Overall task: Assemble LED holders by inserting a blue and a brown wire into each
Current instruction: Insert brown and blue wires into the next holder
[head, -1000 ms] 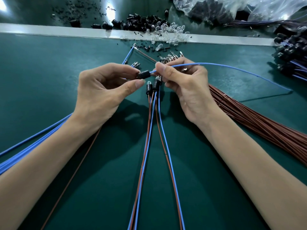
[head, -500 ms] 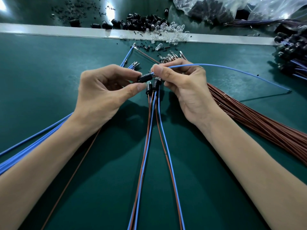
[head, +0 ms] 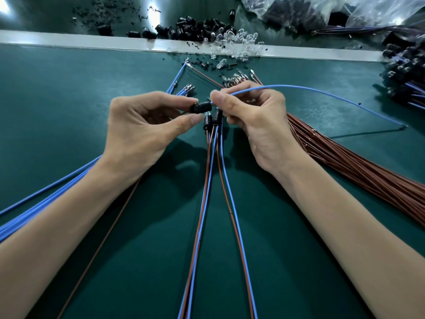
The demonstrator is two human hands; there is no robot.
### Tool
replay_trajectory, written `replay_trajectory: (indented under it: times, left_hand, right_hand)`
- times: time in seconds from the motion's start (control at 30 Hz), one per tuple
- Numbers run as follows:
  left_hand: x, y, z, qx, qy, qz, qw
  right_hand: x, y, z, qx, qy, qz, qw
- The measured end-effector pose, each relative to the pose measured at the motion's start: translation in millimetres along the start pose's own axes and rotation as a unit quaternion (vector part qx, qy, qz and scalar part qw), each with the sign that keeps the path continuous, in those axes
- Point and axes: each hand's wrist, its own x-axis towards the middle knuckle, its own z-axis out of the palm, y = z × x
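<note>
Seen from the head camera, a person's left hand pinches a black LED holder between thumb and forefinger, the holder lying sideways in the gap between the two hands. The right hand pinches a blue wire between thumb and forefinger right at the holder's open end; how far the wire's tip has gone in cannot be seen. From the right hand the wire arches away to the right and comes down on the green table.

Just below the fingertips of both hands lie two wired holders, their blue and brown leads running between the forearms towards the wearer. A thick bundle of brown wires lies under and to the right of the right hand. A sheaf of blue wires passes under the left wrist, and a single brown wire lies beneath the left forearm.

Beyond the hands, loose black holders and clear LEDs are heaped along a white strip, with a plastic bag further right.
</note>
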Motion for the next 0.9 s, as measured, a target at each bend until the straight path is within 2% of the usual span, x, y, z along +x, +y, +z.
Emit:
replay_trajectory:
  times: [0.27,0.4,0.53,0.67,0.83,0.9]
  left_hand:
    - [0.9,-2.7,-0.1,-0.015,-0.021,0.026,0.999]
    - [2.1,-1.2,-1.9,-0.042,-0.05,-0.001,0.998]
    - [2.9,-0.8,-3.9,-0.025,-0.068,-0.029,0.997]
    - [0.9,-2.9,-2.8,0.045,-0.088,-0.004,0.995]
    - [-1.5,-9.9,-0.3,0.212,-0.099,0.118,0.965]
    - [-0.7,-10.9,-0.8,0.233,-0.088,0.137,0.959]
  right_hand:
    - [-0.3,-3.3,-2.5,0.023,-0.075,-0.001,0.997]
    - [0.1,-3.9,-5.1,0.051,-0.077,0.008,0.996]
    - [2.1,-3.9,-5.9,0.067,-0.083,0.018,0.994]
    - [3.5,-3.2,-6.1,0.075,-0.088,0.032,0.993]
    - [3.6,-3.4,-6.3,0.081,-0.082,0.048,0.992]
    - [3.0,-4.0,-5.4,0.087,-0.081,0.055,0.991]
